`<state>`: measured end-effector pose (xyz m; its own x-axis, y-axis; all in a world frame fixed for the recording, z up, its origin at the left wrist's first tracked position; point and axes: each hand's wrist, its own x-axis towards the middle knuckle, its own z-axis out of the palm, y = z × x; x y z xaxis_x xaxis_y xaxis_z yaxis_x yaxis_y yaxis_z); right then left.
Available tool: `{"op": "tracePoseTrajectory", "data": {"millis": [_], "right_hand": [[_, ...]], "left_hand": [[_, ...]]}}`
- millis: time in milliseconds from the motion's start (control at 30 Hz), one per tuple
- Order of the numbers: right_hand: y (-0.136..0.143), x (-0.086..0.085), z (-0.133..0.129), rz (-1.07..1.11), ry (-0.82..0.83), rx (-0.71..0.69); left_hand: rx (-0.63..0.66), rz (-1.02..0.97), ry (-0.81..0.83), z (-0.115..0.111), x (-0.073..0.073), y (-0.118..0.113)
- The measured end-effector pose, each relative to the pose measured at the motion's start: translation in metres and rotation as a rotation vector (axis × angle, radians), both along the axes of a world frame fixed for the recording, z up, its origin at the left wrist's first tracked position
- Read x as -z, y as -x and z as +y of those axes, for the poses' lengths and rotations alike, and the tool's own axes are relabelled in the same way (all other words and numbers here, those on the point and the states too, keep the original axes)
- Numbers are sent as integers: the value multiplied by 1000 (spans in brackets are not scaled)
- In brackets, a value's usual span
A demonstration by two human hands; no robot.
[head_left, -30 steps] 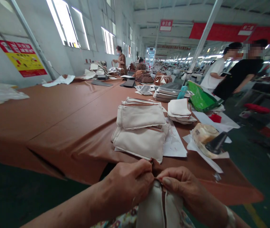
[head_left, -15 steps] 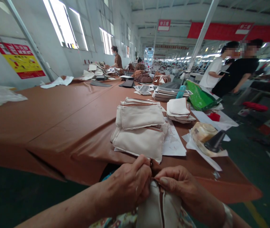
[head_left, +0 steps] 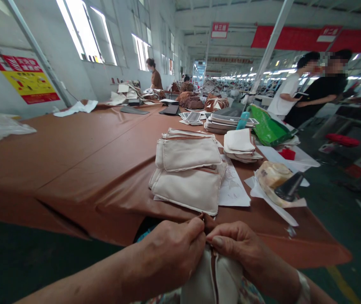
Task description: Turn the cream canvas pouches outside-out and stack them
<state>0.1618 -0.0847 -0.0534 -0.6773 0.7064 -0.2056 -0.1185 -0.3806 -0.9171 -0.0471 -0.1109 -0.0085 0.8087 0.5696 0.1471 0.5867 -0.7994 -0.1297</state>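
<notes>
Below the table's front edge, in my lap, is a cream pouch (head_left: 196, 274) with a brown-edged slit, perhaps a zip, running down its middle. My left hand (head_left: 180, 249) is closed at its top end, pinching the brown lining next to a small dark point. Thumb and forefinger of my right hand (head_left: 239, 247) pinch the pouch's top edge just to the right. The fingertips nearly meet, and what lies between them is partly covered. Straight ahead lies a stack of similar cream pouches (head_left: 187, 188) on white paper (head_left: 236, 190).
Brown sheeting covers the table (head_left: 82, 156). On the right are cream pieces (head_left: 239, 143), a yellowish block (head_left: 272, 175) beside a black cone (head_left: 290, 188), a green bag (head_left: 267, 126) and a turquoise item (head_left: 243, 120). Two people stand beyond at right; another person (head_left: 156, 78) works at the back.
My left hand has turned and lowered slightly, its fingers still at the pouch's top. The right hand keeps its pinch almost in place. At right, one standing person's arm has moved towards the other.
</notes>
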Motion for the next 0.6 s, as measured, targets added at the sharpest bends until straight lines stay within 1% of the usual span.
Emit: {"op": "tracePoseTrajectory", "data": {"millis": [67,167,233,300,367,433,467,533,600], "right_hand": [[1,3,1,14,30,4],[2,6,2,5,34,0],[0,6,2,-35,-22,-12],[-3,4,2,-100,-116,-20],[-7,3,1,-163,-184,-27],[-9,1,1,-187,-202,-36],[-10,0,0,-188,-201,-36],[-10,-2,0,-188,-204,-40],[-9,-3,0,-192,-214,-40]], "left_hand": [[3,55,-28,-3,-4,-5],[-60,71,-54,-5,2,-10],[-97,1,-37,-2,11,-10],[-103,-177,-1,3,18,-6],[-103,-437,86,7,21,-1],[-73,-642,236,11,19,4],[-47,-684,316,12,17,6],[-8,-678,434,13,12,8],[-8,-632,480,13,10,9]]}}
